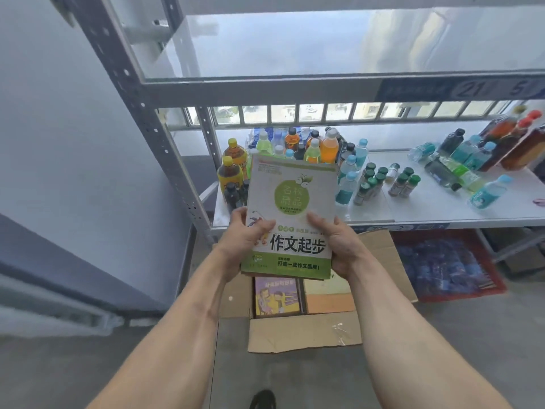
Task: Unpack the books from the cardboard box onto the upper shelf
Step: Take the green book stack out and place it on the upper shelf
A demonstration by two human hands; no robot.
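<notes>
Gripping a green-and-white book [290, 216] in both hands, left hand [244, 234] and right hand [339, 240], above the cardboard box [303, 332]; best kept level while lifted toward the upper shelf [324, 84] at twelve o'clock.

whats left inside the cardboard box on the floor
Inside the cardboard box two books show: a purple-and-yellow book and an orange book beside it. The green-and-white books held above hide the box's far part; anything underneath is covered.

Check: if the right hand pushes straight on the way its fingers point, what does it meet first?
Likely the bottles on the lower shelf. The right hand, holding the book, points up and forward at them; depth is unclear.
</notes>
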